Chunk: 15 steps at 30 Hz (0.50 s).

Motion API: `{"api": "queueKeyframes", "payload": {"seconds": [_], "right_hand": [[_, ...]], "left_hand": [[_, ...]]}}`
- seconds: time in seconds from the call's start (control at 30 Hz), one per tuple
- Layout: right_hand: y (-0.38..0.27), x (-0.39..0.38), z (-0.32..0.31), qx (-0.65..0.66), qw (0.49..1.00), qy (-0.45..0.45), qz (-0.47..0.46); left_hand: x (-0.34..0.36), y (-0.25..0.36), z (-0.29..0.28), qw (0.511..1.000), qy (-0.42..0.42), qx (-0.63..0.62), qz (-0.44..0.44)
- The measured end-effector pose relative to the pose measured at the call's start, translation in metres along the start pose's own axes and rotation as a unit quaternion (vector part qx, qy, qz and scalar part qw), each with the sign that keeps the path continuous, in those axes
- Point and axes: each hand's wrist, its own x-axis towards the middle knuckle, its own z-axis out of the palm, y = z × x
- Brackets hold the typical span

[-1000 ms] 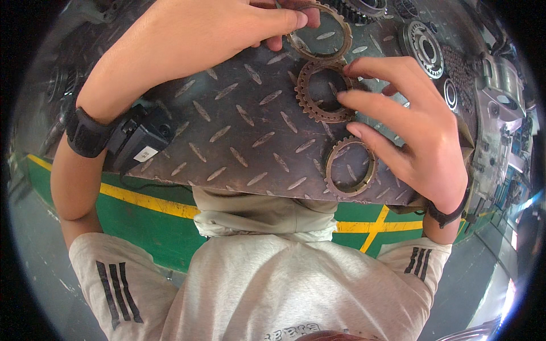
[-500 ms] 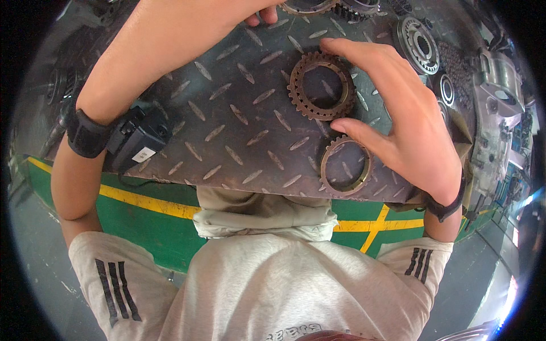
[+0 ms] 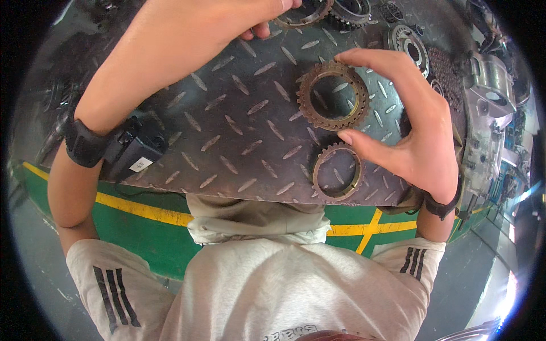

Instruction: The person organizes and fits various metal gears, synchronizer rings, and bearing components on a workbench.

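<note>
At one o'clock in view, a toothed ring [image 3: 334, 123] is held rim to rim by the widely curved right hand [image 3: 418, 122], a thinner ring [image 3: 317, 176] at three lies separate, unheld, and the left hand [image 3: 247, 16] at twelve shows too little to tell its grip.

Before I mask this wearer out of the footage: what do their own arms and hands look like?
Left hand and right hand are gloveless. The short left sleeve and right sleeve are pale, with black stripes. The left wristband, beside a white-labelled black box, and right wristband are black.
</note>
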Motion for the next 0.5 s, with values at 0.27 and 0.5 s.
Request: {"api": "queueKeyframes", "payload": {"seconds": [0.27,0.5], "right_hand": [[0.010,-0.004,-0.014,-0.058,0.997,-0.044,0.027],[0.006,-0.004,-0.012,-0.090,0.995,-0.036,0.028]], "left_hand": [[0.000,0.002,-0.003,0.999,-0.033,-0.024,0.005],[-0.006,0.017,0.002,0.996,-0.070,0.034,-0.052]]}}
